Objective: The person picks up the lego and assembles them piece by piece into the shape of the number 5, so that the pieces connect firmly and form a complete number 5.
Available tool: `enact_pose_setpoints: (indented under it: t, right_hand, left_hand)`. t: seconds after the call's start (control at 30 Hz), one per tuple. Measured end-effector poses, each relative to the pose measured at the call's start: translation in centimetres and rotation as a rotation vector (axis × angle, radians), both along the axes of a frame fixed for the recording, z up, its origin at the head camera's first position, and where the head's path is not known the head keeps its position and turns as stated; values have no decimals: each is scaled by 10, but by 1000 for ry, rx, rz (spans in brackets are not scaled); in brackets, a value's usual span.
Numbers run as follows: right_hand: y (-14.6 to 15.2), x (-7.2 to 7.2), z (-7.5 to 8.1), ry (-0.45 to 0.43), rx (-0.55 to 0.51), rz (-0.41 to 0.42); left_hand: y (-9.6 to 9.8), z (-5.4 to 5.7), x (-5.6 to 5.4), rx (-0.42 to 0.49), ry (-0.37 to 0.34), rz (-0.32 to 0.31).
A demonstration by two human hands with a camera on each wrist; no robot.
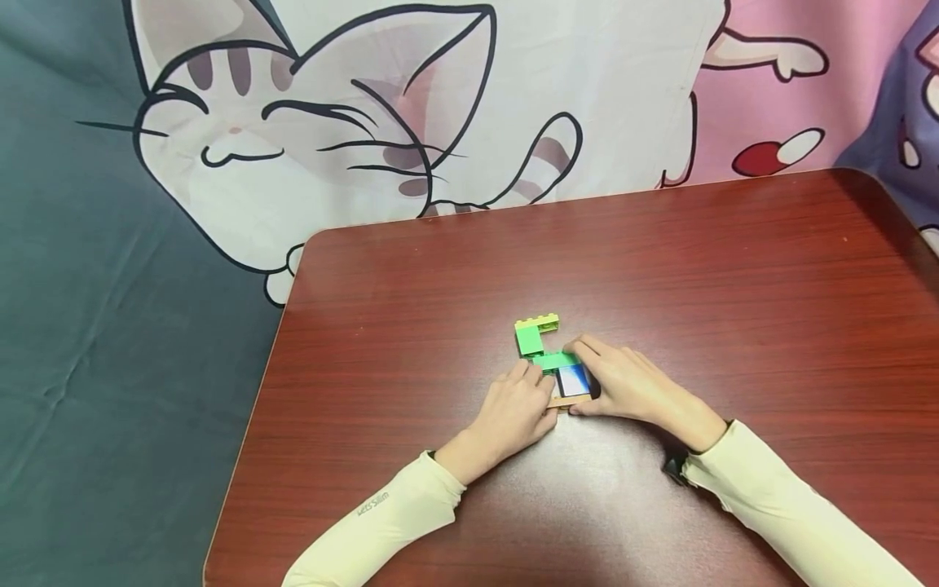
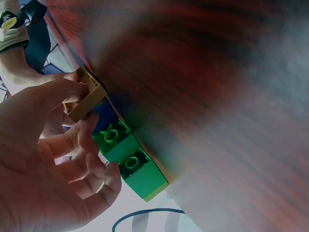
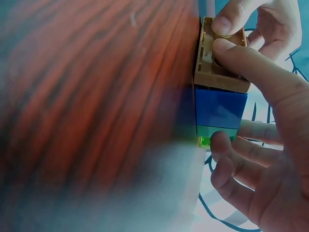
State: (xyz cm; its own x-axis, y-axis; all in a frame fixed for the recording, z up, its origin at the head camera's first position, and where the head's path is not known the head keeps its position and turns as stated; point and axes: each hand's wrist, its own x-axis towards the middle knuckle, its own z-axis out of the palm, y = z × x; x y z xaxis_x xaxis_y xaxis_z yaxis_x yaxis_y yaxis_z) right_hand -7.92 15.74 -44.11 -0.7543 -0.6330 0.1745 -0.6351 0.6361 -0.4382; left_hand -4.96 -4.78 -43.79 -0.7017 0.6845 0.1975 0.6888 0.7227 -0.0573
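Note:
Toy building bricks lie joined in a bent row on the table. At the near end is a brown brick (image 1: 568, 402), its hollow underside turned to the wrist cameras (image 3: 205, 60). Beyond it come a blue brick (image 3: 219, 107), green bricks (image 1: 528, 339) and a studded yellow brick (image 1: 543, 321) at the far end. My left hand (image 1: 511, 408) grips the row's left side, thumb against the brown brick. The right hand (image 1: 634, 387) spans the row from the right, thumb pressing the brown brick and fingertips at the green one. Both thumbs sit side by side.
The dark red wooden table (image 1: 411, 318) reaches beyond the bricks on all sides. Behind it hangs a cloth (image 1: 242, 187) printed with cartoon cats. Pale sleeves (image 1: 389, 509) cover both forearms.

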Motion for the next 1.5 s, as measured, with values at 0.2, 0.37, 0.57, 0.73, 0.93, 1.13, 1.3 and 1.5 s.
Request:
enact_pose_setpoints:
  t: [0.2,0.37,0.57,0.73,0.93,1.13,1.3,1.5]
  right_hand:
    - [0,1,0,24,24,3]
    - [0,3,0,52,32,8]
    - [1,3,-1,33,1,13]
    - [6,2,-3,-60,-43,38]
    - [16,2,-3,-129,-81,61]
    - [18,2,-4,-112,-95,46]
    - [14,4,-4,-106,-62,9]
    - [12,4,-5,-79,-22,4]
  left_hand:
    - [6,1,-5,34,-25,20]
    - [11,0,-10,11,-47,29]
    - [12,-2,-15,58,-142,44]
    - [12,-3,-19,107,-216,50]
    - [13,-2,-19,99,-260,68]
    - [14,-2,-19,133,-283,69]
    - [14,-4,-19,163,-311,73]
    - [14,-5,-20,162,-318,71]
